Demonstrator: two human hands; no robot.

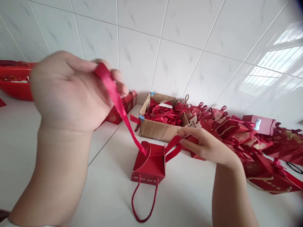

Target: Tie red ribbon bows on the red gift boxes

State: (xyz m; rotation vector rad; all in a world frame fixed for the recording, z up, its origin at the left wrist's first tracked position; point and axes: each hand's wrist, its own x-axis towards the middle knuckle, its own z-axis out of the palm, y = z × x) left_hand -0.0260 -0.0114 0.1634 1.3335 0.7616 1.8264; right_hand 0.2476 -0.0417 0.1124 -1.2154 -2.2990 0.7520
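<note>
A small red gift box point(151, 170) stands on the table in front of me, its rope handle point(148, 219) lying toward me. Red ribbon point(119, 108) runs up from the slot in the box's top flap to my left hand point(78, 85), which is raised high and pinches its end. To the right of the box, my right hand point(201, 143) pinches a looped stretch of ribbon that comes out of the box's other side. How the ribbon passes inside the box is hidden.
Behind the gift box sits a cardboard box point(161, 130) of cut red ribbons, with blue clips on its edge. Many red gift boxes point(265, 183) crowd the right side. A red basin point(15, 85) is at the far left. A tiled wall point(142, 50) closes the back.
</note>
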